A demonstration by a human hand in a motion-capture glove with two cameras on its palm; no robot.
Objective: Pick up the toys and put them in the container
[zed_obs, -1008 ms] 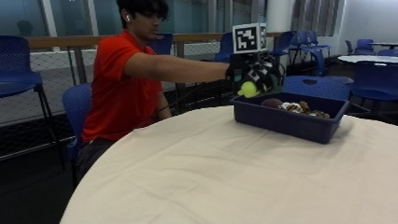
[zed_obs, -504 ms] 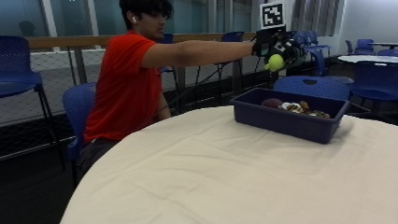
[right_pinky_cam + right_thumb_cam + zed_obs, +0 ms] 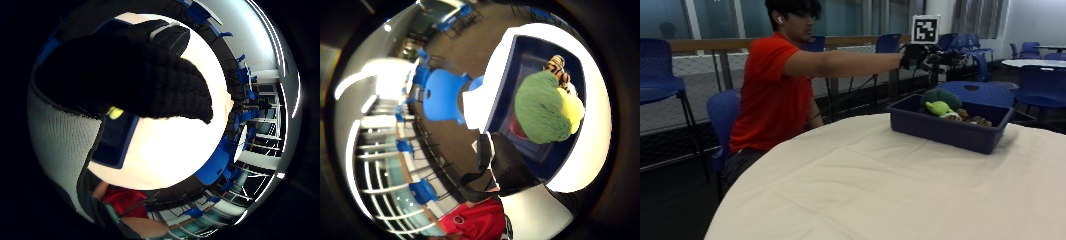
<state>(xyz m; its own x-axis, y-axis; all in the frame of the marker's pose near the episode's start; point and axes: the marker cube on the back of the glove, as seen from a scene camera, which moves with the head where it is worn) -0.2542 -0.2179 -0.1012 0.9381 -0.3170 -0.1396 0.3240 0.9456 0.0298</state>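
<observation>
In the outside view my gloved right hand [image 3: 923, 54] is stretched out high above the dark blue container [image 3: 953, 131], fingers spread and holding nothing. A green and yellow plush toy [image 3: 941, 101] sits at the top of the container, well below the hand. Other small toys [image 3: 973, 119] lie beside it. The thumb side palm view looks down on the green toy [image 3: 545, 112] over the container [image 3: 505, 85], with a striped toy [image 3: 557, 67] and a red one [image 3: 517, 130] under it. In the little finger side view a glove finger [image 3: 140, 75] covers most of the container [image 3: 115, 140].
The container stands at the far right part of the round white table [image 3: 906, 190]. Blue chairs [image 3: 986, 92] stand behind it, another [image 3: 723, 120] holds the seated person. A railing and more tables fill the background.
The hand lifted the green toy from beside the container's rim to high above it. The toy has left the hand and is now down in the container.
</observation>
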